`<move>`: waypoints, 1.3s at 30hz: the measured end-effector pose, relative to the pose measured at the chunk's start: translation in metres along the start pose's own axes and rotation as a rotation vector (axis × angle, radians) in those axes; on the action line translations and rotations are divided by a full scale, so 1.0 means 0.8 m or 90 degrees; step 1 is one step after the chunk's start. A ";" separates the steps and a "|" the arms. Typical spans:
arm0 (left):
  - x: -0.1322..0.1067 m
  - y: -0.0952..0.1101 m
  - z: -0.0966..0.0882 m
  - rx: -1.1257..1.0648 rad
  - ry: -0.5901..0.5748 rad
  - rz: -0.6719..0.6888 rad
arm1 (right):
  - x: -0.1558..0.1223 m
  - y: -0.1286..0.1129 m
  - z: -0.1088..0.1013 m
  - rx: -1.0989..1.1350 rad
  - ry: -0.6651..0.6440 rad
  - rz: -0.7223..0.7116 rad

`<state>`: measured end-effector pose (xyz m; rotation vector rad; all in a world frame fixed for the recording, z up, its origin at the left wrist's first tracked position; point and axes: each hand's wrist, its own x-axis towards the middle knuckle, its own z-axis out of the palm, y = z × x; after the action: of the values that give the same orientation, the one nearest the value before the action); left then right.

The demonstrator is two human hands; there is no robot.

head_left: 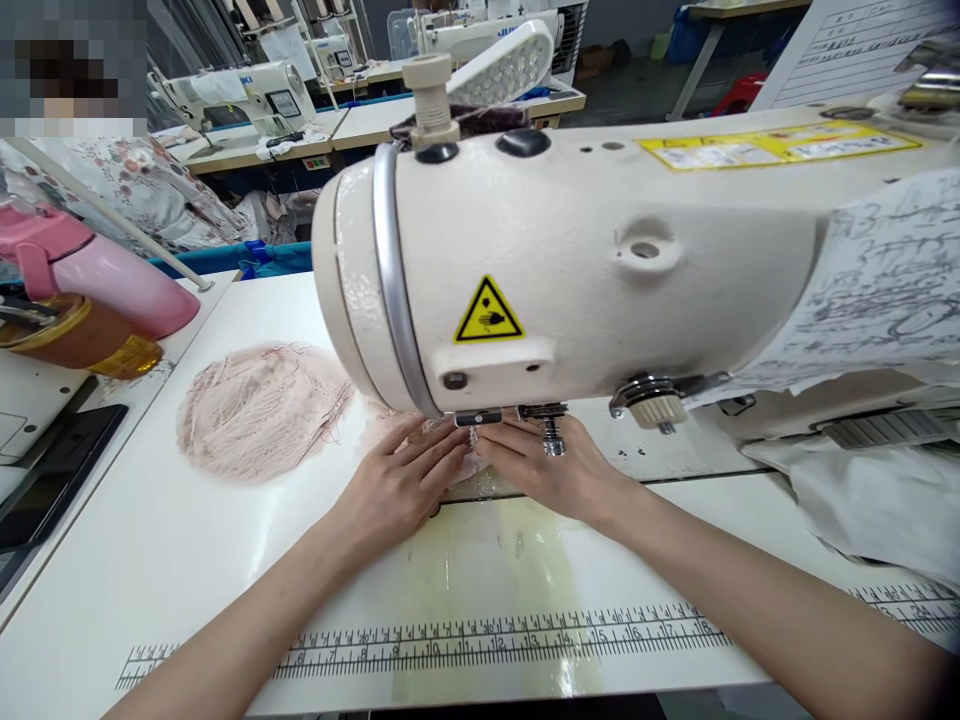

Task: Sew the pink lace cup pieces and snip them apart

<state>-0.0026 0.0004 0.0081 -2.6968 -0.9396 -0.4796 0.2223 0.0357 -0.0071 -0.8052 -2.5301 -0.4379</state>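
Observation:
A pale pink lace piece (471, 464) lies on the bed of the sewing machine (570, 270), under the machine's head. My left hand (409, 475) rests flat on it from the left, its fingers stretched towards the needle area. From the right, my right hand (551, 468) lies with straight fingers on the lace edge, partly covered by the thread tension parts. The fingertips of both hands almost meet. The machine's head hides the needle and presser foot. Left of my hands, a round heap of pale pink lace (262, 410) with loose threads lies apart on the table.
A printed ruler (465, 645) runs along the table's front. At the left are a pink bottle (120, 275), an amber jar (82, 335) and a phone (60, 480). White fabric (870, 490) lies right. A person in a floral top (127, 190) is behind, near other sewing machines (240, 95).

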 end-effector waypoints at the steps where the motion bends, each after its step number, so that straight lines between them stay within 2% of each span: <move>1: -0.001 -0.001 0.000 -0.003 0.000 -0.004 | 0.000 -0.002 -0.002 -0.033 0.012 -0.009; 4: -0.001 -0.003 -0.002 -0.020 0.002 -0.019 | 0.002 -0.007 -0.008 -0.084 0.015 -0.013; 11: 0.000 -0.008 -0.006 -0.040 -0.015 -0.034 | 0.003 -0.016 -0.008 -0.049 -0.017 0.000; 14: 0.000 -0.010 -0.005 -0.035 -0.013 -0.029 | 0.004 -0.020 -0.004 -0.031 0.017 0.015; 18: -0.001 -0.010 -0.004 -0.014 -0.019 -0.021 | 0.006 -0.021 0.003 0.013 0.057 -0.013; 23: -0.002 -0.007 -0.003 0.005 -0.027 -0.032 | 0.006 -0.018 0.007 0.070 0.061 -0.047; 39: 0.000 0.008 0.002 0.064 -0.028 -0.073 | 0.003 -0.020 -0.001 0.041 0.033 -0.009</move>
<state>0.0016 -0.0043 0.0060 -2.5830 -1.1051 -0.3845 0.2111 0.0243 -0.0077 -0.7425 -2.4902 -0.3758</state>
